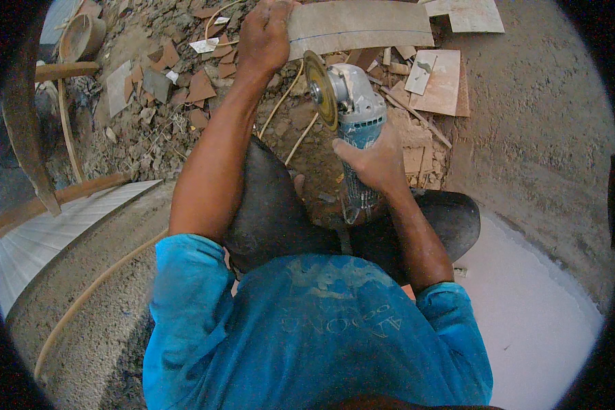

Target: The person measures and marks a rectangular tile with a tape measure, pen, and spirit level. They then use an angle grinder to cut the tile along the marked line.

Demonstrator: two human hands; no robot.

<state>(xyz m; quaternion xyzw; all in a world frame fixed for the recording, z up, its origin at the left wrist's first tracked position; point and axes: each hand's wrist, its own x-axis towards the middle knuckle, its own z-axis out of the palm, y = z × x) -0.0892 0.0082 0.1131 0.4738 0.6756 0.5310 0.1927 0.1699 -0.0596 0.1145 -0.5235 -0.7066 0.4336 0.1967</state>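
My right hand (378, 158) is wrapped round the teal body of an angle grinder (364, 113), held upright in front of my knees. Its round cutting disc (320, 91) faces left, edge-on to the tile above, with a small gap showing between them. At the top of the view my left hand (266, 34) grips the left end of a long greyish tile strip (362, 26). A thin blue line runs lengthwise along that strip. The fingers under the tile are hidden.
Broken tile pieces (201, 87) and rubble lie beyond my knees. Larger tile offcuts (436, 82) rest at the right. A yellowish cable (92, 290) curves along the left. Wooden poles (67, 130), a corrugated sheet (68, 229) and a round basin (83, 37) stand at far left.
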